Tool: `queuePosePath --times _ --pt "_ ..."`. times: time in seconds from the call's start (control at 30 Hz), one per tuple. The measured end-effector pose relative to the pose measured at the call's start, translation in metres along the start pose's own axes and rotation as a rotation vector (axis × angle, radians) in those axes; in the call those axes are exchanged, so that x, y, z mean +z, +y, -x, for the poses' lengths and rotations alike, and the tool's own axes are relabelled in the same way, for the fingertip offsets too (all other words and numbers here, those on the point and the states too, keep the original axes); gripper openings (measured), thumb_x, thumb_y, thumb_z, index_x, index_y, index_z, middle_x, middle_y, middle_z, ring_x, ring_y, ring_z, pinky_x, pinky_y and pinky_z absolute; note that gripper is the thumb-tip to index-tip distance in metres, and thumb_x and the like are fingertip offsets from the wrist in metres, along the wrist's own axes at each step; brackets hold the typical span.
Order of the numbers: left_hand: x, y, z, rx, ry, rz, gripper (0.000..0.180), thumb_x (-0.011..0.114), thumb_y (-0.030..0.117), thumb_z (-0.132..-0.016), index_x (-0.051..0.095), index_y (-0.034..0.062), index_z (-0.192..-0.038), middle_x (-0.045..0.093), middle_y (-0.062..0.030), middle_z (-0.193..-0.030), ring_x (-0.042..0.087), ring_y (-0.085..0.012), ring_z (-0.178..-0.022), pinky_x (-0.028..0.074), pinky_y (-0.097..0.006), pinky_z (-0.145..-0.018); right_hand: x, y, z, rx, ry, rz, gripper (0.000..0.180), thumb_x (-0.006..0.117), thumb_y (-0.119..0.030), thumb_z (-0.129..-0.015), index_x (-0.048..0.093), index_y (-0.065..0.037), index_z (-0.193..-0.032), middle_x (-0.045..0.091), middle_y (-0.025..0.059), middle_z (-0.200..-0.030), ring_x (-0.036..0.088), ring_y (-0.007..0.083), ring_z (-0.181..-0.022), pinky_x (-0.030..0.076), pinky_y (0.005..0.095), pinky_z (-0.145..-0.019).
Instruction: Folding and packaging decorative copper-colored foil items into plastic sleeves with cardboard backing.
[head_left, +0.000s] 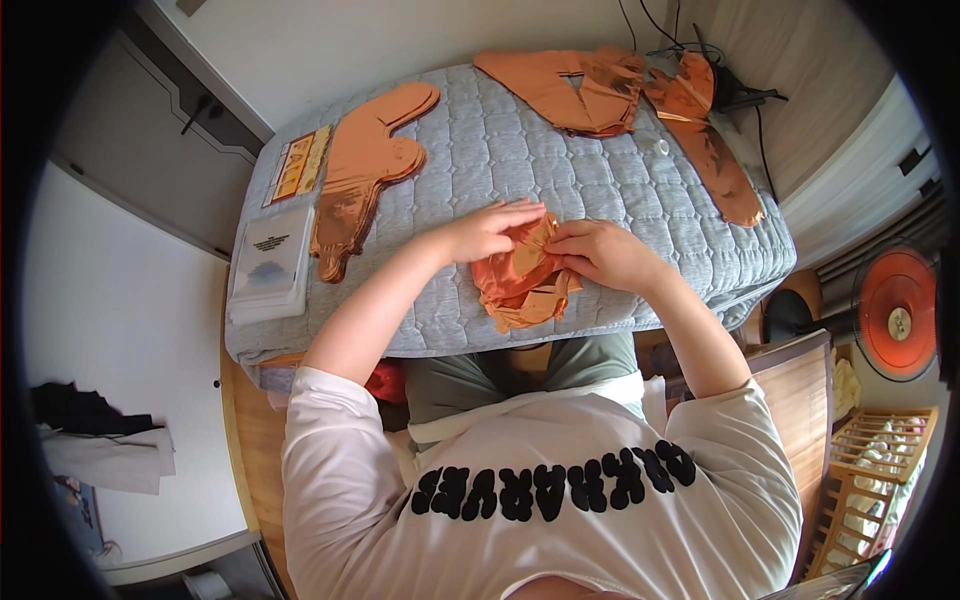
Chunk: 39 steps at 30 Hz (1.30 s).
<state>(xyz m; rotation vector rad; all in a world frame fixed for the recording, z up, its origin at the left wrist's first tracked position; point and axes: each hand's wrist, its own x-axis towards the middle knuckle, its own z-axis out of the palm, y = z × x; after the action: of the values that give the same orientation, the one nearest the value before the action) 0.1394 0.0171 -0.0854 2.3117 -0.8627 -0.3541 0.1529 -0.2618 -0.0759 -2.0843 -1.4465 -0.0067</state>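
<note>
A crumpled copper-coloured foil balloon (515,272) lies near the front edge of the bed, between my two hands. My left hand (490,230) reaches over its upper left side, fingers stretched out and the thumb resting by the foil. On the other side, my right hand (590,252) pinches the foil's upper right edge with bent fingers. Farther off on the left lies a stack of flat copper foil balloons (370,160) in a curved shape. Another flat foil piece (560,88) with a small cut-out sits at the back, and a long shiny strip-like one (715,165) lies at the right.
The bed has a grey quilted cover (470,150). At its left edge are a clear plastic packet (270,265) and a printed packet (298,165). A small white roll (660,147) lies at the right, near black cables (735,95). A red-bladed fan (895,315) stands beyond the bed's right side.
</note>
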Motion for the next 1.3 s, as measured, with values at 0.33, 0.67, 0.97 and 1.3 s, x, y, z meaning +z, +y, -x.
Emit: queuePosePath --times 0.33,0.67,0.97,1.3 --pt "0.017 0.016 -0.015 0.171 0.068 -0.376 0.065 0.061 0.032 -0.097 0.04 0.0087 -0.153 0.036 -0.0076 -0.161 0.033 -0.0255 -0.149 0.026 -0.047 -0.122 -0.001 -0.003 0.004 0.064 -0.023 -0.02 0.025 0.067 -0.01 -0.087 0.071 -0.005 -0.111 0.068 0.0107 -0.114 0.065 0.0308 -0.103 0.052 0.0414 -0.091" --pt "0.026 0.012 -0.015 0.201 0.101 -0.476 0.084 0.069 0.047 -0.087 0.036 0.0097 -0.155 0.035 -0.0087 -0.161 0.033 -0.027 -0.149 0.027 -0.047 -0.122 0.006 -0.03 0.025 -0.084 0.089 0.257 0.029 0.073 -0.01 -0.08 0.073 -0.008 -0.108 0.07 0.0061 -0.114 0.062 0.0279 -0.119 0.046 0.0479 -0.108" --pt "0.022 0.016 -0.01 0.229 0.092 -0.535 0.111 0.074 0.069 -0.071 0.035 0.0052 -0.154 0.035 -0.0138 -0.16 0.032 -0.0288 -0.149 0.025 -0.047 -0.123 0.013 -0.026 0.033 -0.005 0.078 -0.02 0.033 0.076 -0.008 -0.076 0.072 -0.005 -0.108 0.07 0.0108 -0.112 0.062 0.0295 -0.118 0.05 0.0439 -0.101" --pt "0.02 0.02 -0.01 0.219 0.075 -0.467 0.128 0.084 0.065 -0.056 0.032 0.0046 -0.155 0.031 -0.0164 -0.162 0.029 -0.0315 -0.15 0.023 -0.049 -0.123 0.028 -0.028 0.038 -0.242 0.183 0.306 0.04 0.077 -0.013 -0.07 0.072 -0.008 -0.11 0.068 0.0077 -0.115 0.065 0.0266 -0.114 0.053 0.0429 -0.098"
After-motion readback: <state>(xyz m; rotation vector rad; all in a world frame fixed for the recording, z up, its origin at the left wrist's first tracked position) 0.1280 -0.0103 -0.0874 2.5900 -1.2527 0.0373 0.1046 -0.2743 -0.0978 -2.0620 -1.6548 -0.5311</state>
